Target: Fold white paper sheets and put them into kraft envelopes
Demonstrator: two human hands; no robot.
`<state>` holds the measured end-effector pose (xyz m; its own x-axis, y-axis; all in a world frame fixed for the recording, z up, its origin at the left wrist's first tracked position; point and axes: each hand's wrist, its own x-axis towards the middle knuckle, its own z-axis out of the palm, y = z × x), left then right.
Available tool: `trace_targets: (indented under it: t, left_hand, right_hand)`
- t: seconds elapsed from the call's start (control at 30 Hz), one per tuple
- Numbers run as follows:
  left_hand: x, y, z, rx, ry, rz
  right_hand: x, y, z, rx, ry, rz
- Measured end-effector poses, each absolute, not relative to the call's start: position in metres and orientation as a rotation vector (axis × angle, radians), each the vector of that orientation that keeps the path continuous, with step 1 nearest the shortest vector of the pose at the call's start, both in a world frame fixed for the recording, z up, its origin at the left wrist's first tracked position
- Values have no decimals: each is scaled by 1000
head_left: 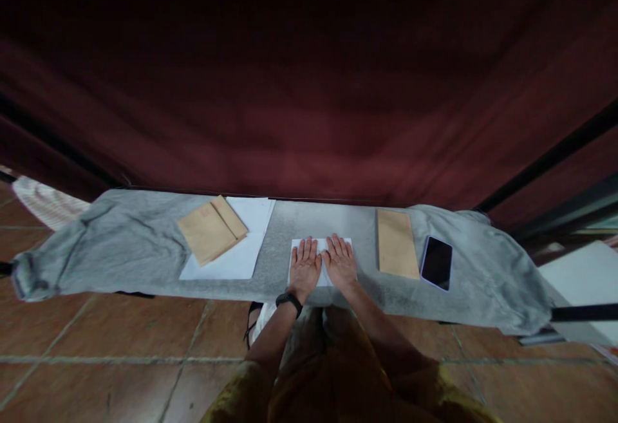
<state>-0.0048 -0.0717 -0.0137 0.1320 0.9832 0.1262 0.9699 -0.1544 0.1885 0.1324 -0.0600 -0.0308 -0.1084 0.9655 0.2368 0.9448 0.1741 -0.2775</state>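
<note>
Both palms press down on a white sheet of paper (322,280) at the middle of the cloth-covered table, close to its front edge. My left hand (305,270) lies flat on the left part of the sheet, fingers stretched away from me, a dark band on its wrist. On the right part rests my right hand (340,263), also flat with fingers extended. The thumbs nearly meet at the middle. Much of the paper is hidden beneath the hands, so I cannot tell whether it is folded.
Left of the hands, brown envelopes (205,233) lie on a stack of white paper (255,243). To the right are another brown envelope (396,243) and a phone (437,263) with a dark screen. Grey cloth (140,243) covers the narrow table; a dark red curtain (309,120) hangs behind.
</note>
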Motion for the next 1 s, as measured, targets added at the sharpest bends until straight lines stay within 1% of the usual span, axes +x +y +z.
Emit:
trace_targets:
  t: [0.27, 0.53, 0.73, 1.0]
  left_hand:
    - [-6, -73, -16, 2336, 2012, 371]
    - [-5, -73, -18, 2346, 1999, 424]
    - [-5, -73, -17, 2364, 1979, 396]
    - [-4, -76, -10, 2340, 1998, 379]
  right_hand:
    - [157, -71, -44, -1869, -2008, -71]
    - [169, -94, -39, -1907, -1885, -143]
    - [134, -121, -32, -1660, -2156, -39]
    - [146, -131, -35, -1636, -2118, -104]
